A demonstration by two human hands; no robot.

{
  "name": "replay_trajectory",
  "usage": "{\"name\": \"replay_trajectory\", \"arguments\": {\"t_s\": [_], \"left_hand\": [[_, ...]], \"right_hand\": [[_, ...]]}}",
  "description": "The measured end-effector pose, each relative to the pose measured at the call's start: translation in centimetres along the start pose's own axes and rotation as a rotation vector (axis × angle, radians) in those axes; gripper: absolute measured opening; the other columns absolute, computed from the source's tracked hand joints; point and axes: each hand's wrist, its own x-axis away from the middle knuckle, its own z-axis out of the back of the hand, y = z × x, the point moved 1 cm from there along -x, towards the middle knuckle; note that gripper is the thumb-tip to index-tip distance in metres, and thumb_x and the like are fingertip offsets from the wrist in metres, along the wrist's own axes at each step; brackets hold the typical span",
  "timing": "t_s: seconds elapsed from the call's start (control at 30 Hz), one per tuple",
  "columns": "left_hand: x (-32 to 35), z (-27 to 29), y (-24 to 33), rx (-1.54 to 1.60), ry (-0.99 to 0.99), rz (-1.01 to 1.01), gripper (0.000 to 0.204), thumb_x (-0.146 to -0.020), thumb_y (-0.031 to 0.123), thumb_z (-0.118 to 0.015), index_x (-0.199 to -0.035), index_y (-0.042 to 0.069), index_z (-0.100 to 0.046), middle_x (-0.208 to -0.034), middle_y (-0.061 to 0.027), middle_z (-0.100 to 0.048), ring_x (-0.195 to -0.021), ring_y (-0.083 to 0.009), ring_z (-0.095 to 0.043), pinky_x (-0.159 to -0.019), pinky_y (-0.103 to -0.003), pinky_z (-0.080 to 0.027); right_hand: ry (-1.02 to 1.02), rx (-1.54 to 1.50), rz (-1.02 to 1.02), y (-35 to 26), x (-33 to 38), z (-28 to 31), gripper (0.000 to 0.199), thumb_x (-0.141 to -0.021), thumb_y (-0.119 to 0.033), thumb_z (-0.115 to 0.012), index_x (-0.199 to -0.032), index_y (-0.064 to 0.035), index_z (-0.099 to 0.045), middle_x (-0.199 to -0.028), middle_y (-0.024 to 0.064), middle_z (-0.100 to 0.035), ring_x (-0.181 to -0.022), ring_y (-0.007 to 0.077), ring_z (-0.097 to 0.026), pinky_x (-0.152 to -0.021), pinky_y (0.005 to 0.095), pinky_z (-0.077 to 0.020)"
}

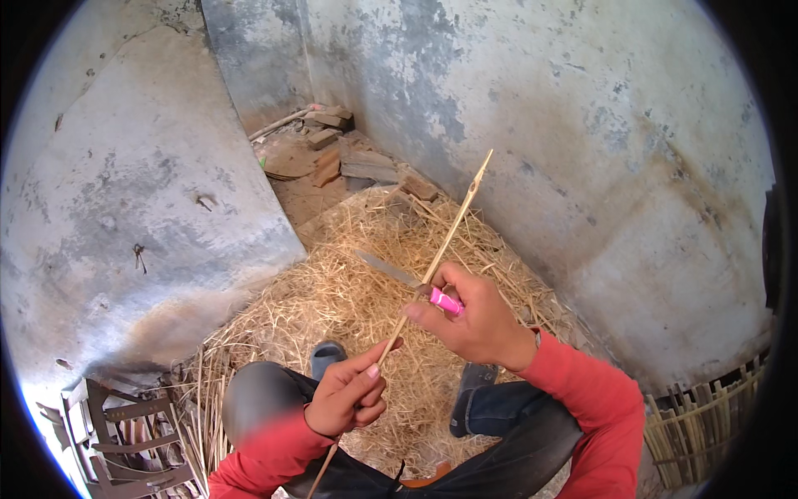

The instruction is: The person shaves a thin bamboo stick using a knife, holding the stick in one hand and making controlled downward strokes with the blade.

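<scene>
Thumb and fingers of the left hand (347,395) pinch a long, pale, bamboo-like strip (453,237) above the golden straw heap (307,303); the right hand (480,323) clasps a pink-handled steel knife (447,301) across it. For even shaving, best keep the knife shallow and the left hand clear of its edge

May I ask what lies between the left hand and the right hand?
In the head view, a short stretch of thin stick runs from left hand to right hand.
</scene>
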Motion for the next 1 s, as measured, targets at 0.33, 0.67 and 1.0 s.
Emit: {"name": "replay_trajectory", "arguments": {"t_s": [0.33,0.67,1.0], "left_hand": [[0.5,0.2,0.4,0.006,-0.012,0.039,0.05,-0.109,0.021,-0.043,-0.155,0.003,-0.036,-0.062,0.0048,-0.023,-0.048,-0.0063,-0.021,-0.046,-0.025,-0.021],[0.2,0.6,0.4,0.066,0.033,0.002,0.048,-0.109,0.019,-0.045,-0.154,0.003,-0.038,-0.061,0.005,-0.023,-0.047,-0.0058,-0.021,-0.044,-0.025,-0.02],[0.6,0.5,1.1,0.053,0.008,-0.004,0.049,-0.11,0.02,-0.044,-0.155,0.004,-0.036,-0.062,0.0047,-0.024,-0.047,-0.006,-0.022,-0.045,-0.024,-0.021]], "right_hand": [[0.216,-0.108,-0.109,3.4,-2.0,3.5,0.045,-0.106,-0.031,-0.054,-0.075,0.0009,-0.058,-0.056,0.0063,-0.041,-0.054,0.0114,-0.04,-0.05,0.0353,-0.0339],[-0.198,-0.033,-0.084,-0.8,1.6,-1.9,0.039,-0.103,-0.03,-0.057,-0.083,0.0005,-0.07,-0.058,0.0207,-0.054,-0.048,0.0332,-0.052,-0.049,0.0425,-0.0408],[0.221,0.11,-0.002,1.5,-2.7,1.8,0.041,-0.105,-0.029,-0.054,-0.08,0.002,-0.062,-0.054,0.0143,-0.039,-0.047,0.0206,-0.037,-0.047,0.0387,-0.034]]}}
